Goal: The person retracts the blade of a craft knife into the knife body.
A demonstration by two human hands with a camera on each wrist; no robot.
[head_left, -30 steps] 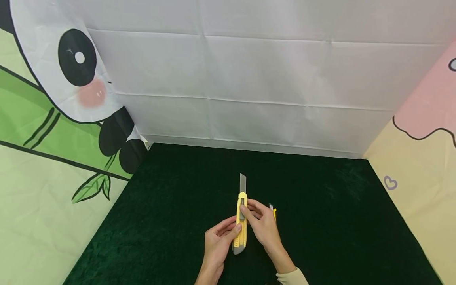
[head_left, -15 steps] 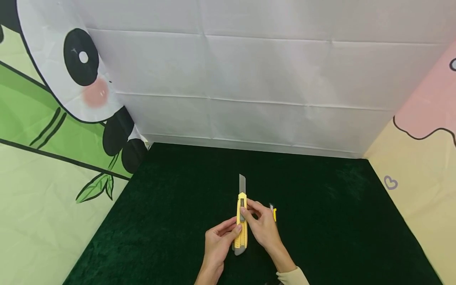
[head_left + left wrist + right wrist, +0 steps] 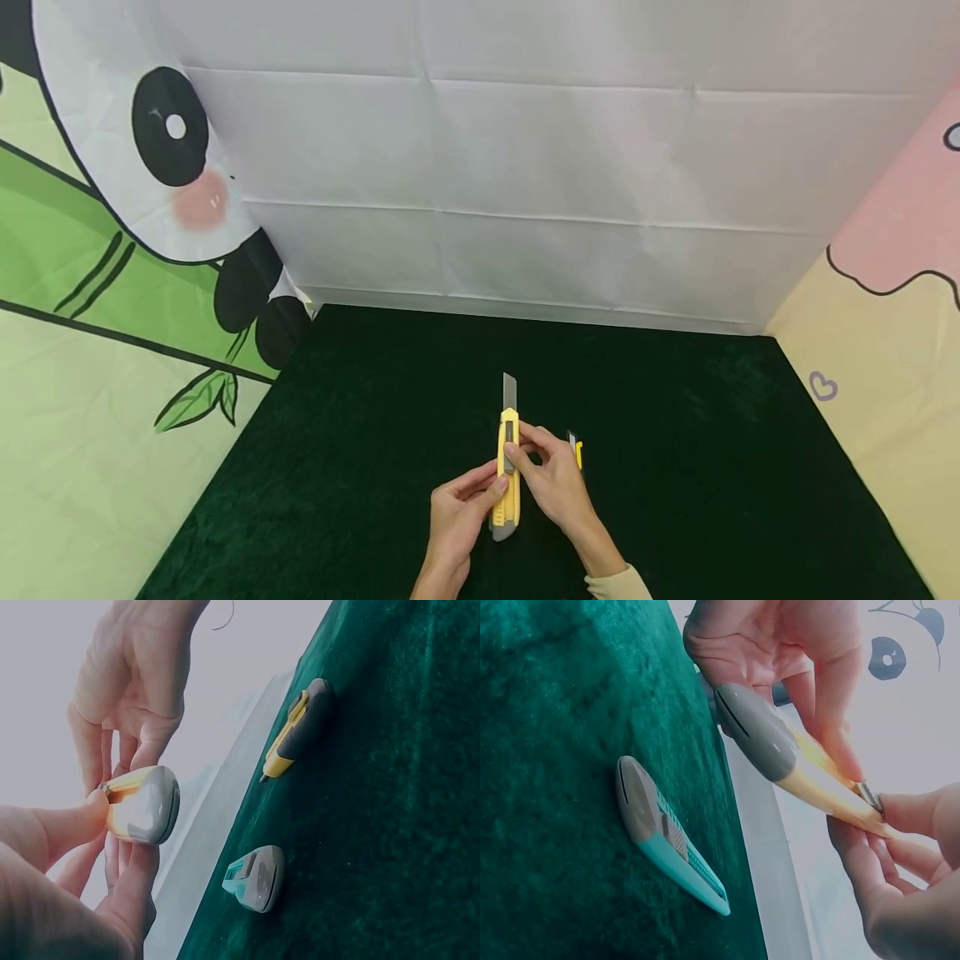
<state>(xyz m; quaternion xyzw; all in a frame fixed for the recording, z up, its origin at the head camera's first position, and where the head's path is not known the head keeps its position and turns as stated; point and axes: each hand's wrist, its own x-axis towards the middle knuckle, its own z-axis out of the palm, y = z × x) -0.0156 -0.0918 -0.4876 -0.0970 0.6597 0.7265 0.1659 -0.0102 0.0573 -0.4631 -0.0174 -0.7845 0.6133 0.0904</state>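
A yellow utility knife (image 3: 507, 500) with a grey end is held up between both hands, its metal blade (image 3: 510, 392) extended and pointing away. My left hand (image 3: 459, 512) grips the lower handle, thumb on the front and fingers behind. My right hand (image 3: 557, 479) pinches the knife from the right, its thumb on the grey slider (image 3: 509, 461). In the right wrist view, the grey end (image 3: 757, 731) faces the camera and the turquoise utility knife (image 3: 679, 847) lies on the cloth. A yellow-and-black utility knife (image 3: 298, 727) also lies there, partly hidden behind my right hand in the head view.
Dark green cloth (image 3: 360, 400) covers the table. A white creased sheet (image 3: 525, 167) rises behind it. Printed cartoon panels stand at both sides, a panda panel (image 3: 180, 225) on the left and a pink-and-yellow panel (image 3: 892, 333) on the right.
My right thumb has drawn the slider slightly down the handle, and the blade sticks out a little less. The left hand keeps its grip. The view has shifted slightly.
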